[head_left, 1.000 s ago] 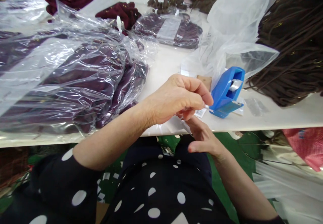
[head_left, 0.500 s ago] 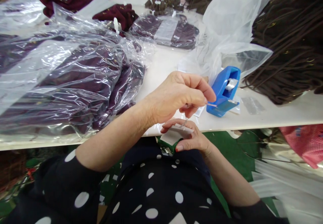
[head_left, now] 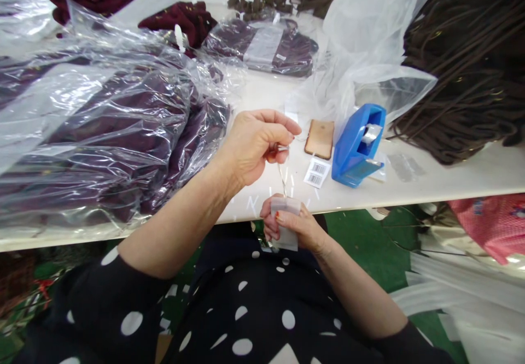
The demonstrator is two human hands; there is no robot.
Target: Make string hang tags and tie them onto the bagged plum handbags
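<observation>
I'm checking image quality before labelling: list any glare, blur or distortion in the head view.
Head view: strong white glare on the clear plastic bags at left, partly hiding the dark garments inside; table edge bows, a wide-angle distortion; the left hand and right hand are fairly sharp, yet the thin clear strip between them is hard to make out; the barcode label is too small to read.

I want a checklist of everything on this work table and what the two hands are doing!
Surface: white table, mostly covered.
Job's things: small white tag and a thin clear strip stretched between the hands.
Clutter: bagged purple garments, blue tape dispenser, barcode label, brown phone-like slab, brown cord pile, loose clear plastic.
Grippers: left hand pinches the strip's top; right hand holds the tag.
Cables: nothing seen.
Surroundings: green floor, red mesh bag.
</observation>
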